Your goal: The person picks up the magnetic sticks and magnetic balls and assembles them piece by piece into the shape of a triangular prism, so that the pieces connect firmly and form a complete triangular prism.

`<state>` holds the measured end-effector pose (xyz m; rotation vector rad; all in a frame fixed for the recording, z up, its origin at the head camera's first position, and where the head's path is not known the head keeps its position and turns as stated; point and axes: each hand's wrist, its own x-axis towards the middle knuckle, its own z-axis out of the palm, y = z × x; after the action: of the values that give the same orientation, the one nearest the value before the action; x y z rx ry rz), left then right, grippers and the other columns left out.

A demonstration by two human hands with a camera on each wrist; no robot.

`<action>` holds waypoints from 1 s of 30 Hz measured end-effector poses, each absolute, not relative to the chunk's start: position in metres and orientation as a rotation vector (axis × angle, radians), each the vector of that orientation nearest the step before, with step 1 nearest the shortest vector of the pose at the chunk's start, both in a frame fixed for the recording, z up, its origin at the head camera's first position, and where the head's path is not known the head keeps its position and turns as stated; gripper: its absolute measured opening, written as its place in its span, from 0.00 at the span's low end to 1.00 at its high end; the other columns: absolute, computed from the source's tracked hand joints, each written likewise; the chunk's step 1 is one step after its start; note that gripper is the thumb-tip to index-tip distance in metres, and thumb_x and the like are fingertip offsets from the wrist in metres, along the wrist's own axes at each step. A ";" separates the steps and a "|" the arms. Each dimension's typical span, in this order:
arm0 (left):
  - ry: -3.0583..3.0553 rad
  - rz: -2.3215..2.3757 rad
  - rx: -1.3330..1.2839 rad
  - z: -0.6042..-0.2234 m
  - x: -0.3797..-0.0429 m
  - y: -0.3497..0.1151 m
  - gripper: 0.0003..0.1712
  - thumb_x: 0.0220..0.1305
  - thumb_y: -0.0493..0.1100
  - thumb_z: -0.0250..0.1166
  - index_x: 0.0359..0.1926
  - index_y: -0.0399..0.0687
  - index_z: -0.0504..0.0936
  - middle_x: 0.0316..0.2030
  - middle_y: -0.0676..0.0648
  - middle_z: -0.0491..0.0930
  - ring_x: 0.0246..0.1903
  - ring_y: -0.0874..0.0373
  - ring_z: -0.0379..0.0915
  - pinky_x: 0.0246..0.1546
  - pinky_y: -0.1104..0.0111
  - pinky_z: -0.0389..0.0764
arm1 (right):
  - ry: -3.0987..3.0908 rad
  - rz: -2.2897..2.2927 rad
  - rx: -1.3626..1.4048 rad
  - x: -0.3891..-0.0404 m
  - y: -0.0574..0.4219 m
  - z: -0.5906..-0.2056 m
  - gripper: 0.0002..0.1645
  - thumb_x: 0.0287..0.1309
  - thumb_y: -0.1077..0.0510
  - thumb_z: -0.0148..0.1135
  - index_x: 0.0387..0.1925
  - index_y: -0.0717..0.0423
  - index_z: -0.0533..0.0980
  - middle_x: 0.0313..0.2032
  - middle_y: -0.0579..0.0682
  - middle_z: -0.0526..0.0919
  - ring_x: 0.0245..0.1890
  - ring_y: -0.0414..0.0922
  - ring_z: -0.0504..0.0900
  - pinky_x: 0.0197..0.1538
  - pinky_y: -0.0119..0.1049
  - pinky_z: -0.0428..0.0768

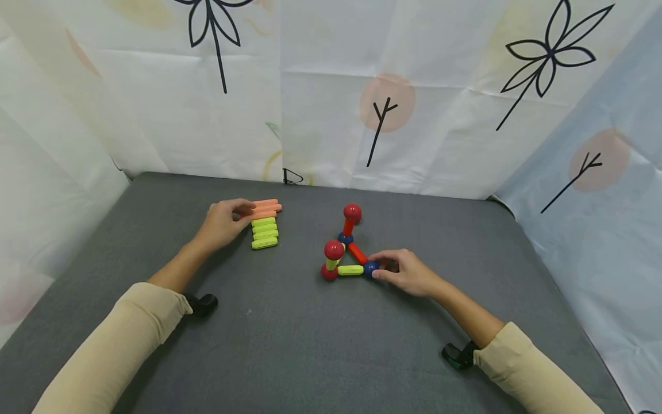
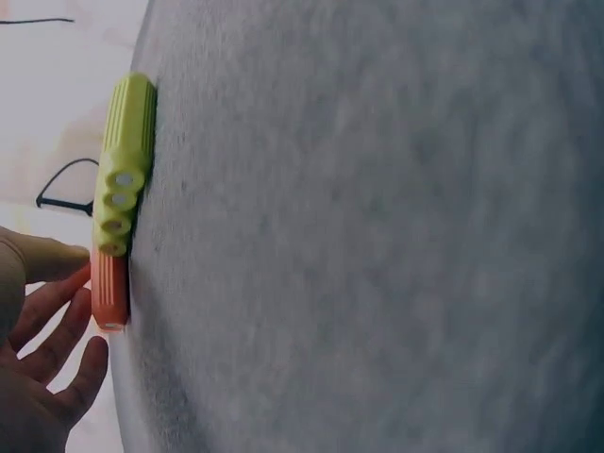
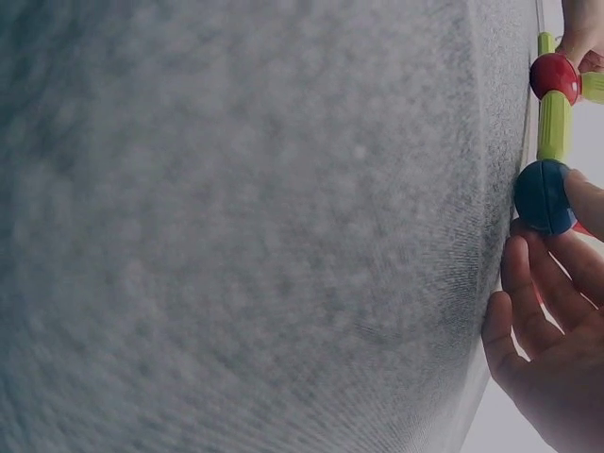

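In the head view my left hand (image 1: 222, 221) reaches over the left ends of several orange magnetic rods (image 1: 266, 208), thumb and fingers pinching at one of them. Lime-green magnetic rods (image 1: 265, 233) lie in a row against the orange ones; metal discs show in their ends in the left wrist view. My right hand (image 1: 408, 272) pinches a blue ball (image 3: 545, 196) at the right corner of a ball-and-rod frame. That frame joins a lime rod (image 1: 350, 270), a red rod (image 1: 357, 253), a second blue ball (image 1: 345, 238) and a red corner ball (image 1: 329, 272).
Two upright rods on the frame carry red balls, a near one (image 1: 334, 249) and a far one (image 1: 353, 211). A grey cloth-covered table (image 1: 289, 345) lies under everything. Printed white curtains (image 1: 320, 115) hang behind it and at both sides.
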<state>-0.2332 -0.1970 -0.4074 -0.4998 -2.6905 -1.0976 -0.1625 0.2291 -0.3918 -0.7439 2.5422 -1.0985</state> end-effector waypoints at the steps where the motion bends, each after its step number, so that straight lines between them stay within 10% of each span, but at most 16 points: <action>1: -2.704 -1.062 -0.499 -0.407 -0.234 -0.198 0.17 0.63 0.31 0.67 0.53 0.32 0.81 0.46 0.34 0.84 0.45 0.41 0.79 0.46 0.49 0.79 | 2.542 -1.100 -0.753 -0.163 0.229 -0.392 0.22 0.64 0.59 0.66 0.56 0.65 0.78 0.38 0.49 0.83 0.36 0.46 0.79 0.37 0.33 0.79; 17: -2.867 -0.897 -0.522 -0.395 -0.229 -0.208 0.18 0.66 0.35 0.66 0.57 0.36 0.80 0.46 0.35 0.83 0.44 0.40 0.78 0.45 0.47 0.76 | 2.540 -1.105 -0.744 -0.162 0.230 -0.394 0.22 0.64 0.59 0.66 0.56 0.64 0.78 0.39 0.50 0.83 0.36 0.45 0.78 0.38 0.33 0.78; 26: -2.571 -1.658 -0.605 -0.381 -0.221 -0.169 0.26 0.66 0.33 0.66 0.63 0.38 0.73 0.48 0.35 0.84 0.46 0.50 0.82 0.42 0.67 0.80 | 2.532 -1.119 -0.757 -0.162 0.230 -0.393 0.21 0.64 0.59 0.66 0.56 0.65 0.78 0.39 0.50 0.82 0.36 0.45 0.78 0.37 0.33 0.78; 30: -2.554 -2.046 -0.516 -0.381 -0.211 -0.138 0.29 0.67 0.34 0.65 0.68 0.42 0.69 0.52 0.36 0.81 0.50 0.52 0.79 0.48 0.60 0.81 | 2.532 -1.121 -0.770 -0.162 0.229 -0.392 0.21 0.65 0.58 0.65 0.56 0.65 0.78 0.39 0.50 0.82 0.36 0.45 0.78 0.37 0.33 0.78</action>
<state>-0.2112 -0.1381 -0.3809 -0.5157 -2.5537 -2.0456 -0.1620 0.2294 -0.3922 -0.7700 2.5325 -1.1210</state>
